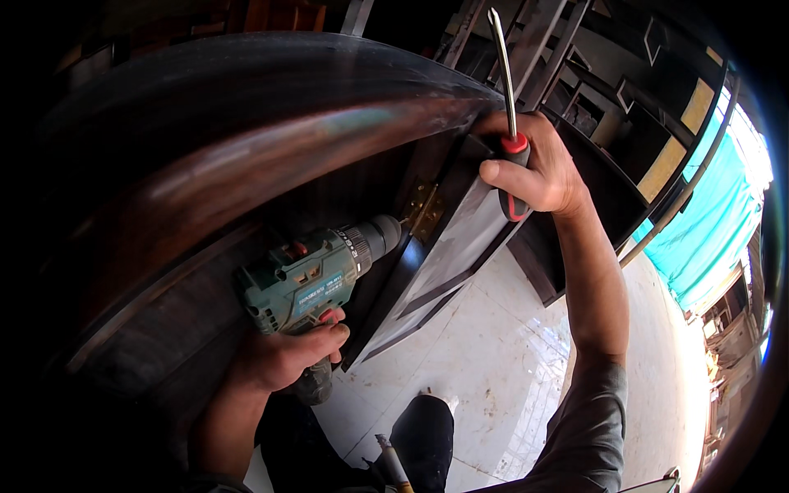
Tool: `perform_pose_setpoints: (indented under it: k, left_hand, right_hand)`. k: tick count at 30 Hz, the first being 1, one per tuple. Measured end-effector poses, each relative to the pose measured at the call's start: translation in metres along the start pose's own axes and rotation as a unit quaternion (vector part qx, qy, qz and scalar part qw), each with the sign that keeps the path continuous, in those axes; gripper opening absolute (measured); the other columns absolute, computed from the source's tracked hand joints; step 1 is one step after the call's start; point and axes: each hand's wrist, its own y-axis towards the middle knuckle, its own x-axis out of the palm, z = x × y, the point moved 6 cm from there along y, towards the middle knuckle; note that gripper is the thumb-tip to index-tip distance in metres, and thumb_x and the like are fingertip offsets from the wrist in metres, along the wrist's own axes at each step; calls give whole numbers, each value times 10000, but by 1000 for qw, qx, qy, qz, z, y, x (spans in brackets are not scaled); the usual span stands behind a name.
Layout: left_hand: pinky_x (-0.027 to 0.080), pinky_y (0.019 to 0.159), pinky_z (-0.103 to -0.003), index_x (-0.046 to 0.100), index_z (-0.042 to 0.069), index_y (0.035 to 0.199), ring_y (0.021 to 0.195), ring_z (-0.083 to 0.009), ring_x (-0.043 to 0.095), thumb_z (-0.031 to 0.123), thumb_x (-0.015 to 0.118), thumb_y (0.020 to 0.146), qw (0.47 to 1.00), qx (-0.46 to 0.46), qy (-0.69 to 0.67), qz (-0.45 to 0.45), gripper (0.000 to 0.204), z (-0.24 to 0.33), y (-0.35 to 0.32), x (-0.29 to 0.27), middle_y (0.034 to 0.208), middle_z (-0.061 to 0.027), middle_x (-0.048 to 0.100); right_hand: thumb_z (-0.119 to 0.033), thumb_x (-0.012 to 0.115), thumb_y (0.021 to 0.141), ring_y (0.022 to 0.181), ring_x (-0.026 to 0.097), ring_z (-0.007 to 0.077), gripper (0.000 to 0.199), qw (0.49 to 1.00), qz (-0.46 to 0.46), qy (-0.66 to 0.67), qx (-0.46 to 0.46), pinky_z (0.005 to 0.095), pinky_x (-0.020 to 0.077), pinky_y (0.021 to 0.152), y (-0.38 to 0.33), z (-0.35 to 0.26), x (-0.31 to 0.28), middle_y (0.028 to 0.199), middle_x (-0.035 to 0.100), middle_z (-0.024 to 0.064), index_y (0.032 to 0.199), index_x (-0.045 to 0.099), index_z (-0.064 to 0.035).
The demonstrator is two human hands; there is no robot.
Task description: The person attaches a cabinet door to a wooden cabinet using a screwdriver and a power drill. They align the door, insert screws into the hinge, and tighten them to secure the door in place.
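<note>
My left hand (283, 353) grips a green cordless drill (316, 275) by its handle, a finger on the red trigger. The drill's chuck points right at a brass hinge (423, 207) fixed between a dark wooden cabinet (246, 148) and a dark-framed door panel (448, 246). My right hand (530, 168) wraps around the door's upper edge and also holds a screwdriver (508, 99) with a red and black handle, its metal shaft pointing up.
Pale tiled floor (493, 353) lies below. My dark trouser leg and shoe (423, 427) stand on it. Dark metal frames (600, 90) lean behind the door. A teal tarp (707, 222) hangs at the right.
</note>
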Motion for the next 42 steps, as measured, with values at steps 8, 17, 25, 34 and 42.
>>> perform_pose_setpoints:
  k: [8, 17, 25, 34, 42]
  left_hand:
    - [535, 584, -283, 599, 18, 952, 673, -123, 600, -17, 652, 821, 1000, 3, 18, 3, 146, 3, 2, 4, 882, -55, 600]
    - [533, 585, -281, 588, 27, 931, 666, -117, 596, -10, 647, 828, 1000, 6, 20, 6, 125, 6, 4, 6, 842, -47, 596]
    - [525, 586, -270, 586, 43, 911, 647, -109, 592, 0, 646, 832, 999, 24, 23, -3, 108, 0, 8, 8, 826, -34, 599]
    - [525, 596, -285, 591, 56, 904, 648, -116, 595, 30, 671, 824, 1000, 8, 19, 5, 116, -7, 7, 10, 831, -21, 600]
    - [527, 624, -347, 582, -102, 1122, 639, -205, 628, -9, 599, 820, 999, 24, -28, 15, 316, -7, -6, -6, 802, -104, 632]
  right_hand:
    - [-411, 733, 690, 621, 552, 213, 478, 1000, 0, 10, 10, 336, 454, 615, 2, 2, -1, 653, 590, 118, 856, 683, 34]
    - [-391, 737, 694, 657, 575, 216, 490, 1000, 0, 9, 16, 335, 465, 647, 3, 3, 1, 679, 604, 137, 887, 677, 56]
    - [-383, 743, 693, 670, 578, 215, 505, 999, -9, 23, 36, 332, 468, 657, 2, 5, 2, 694, 611, 137, 908, 676, 69]
    - [-392, 739, 695, 680, 582, 221, 515, 999, -15, 13, 45, 338, 475, 667, -2, 3, -1, 707, 616, 145, 916, 676, 69]
    - [-400, 736, 711, 692, 603, 232, 515, 999, -20, 1, 49, 340, 486, 688, 1, 5, -15, 734, 632, 154, 929, 676, 63]
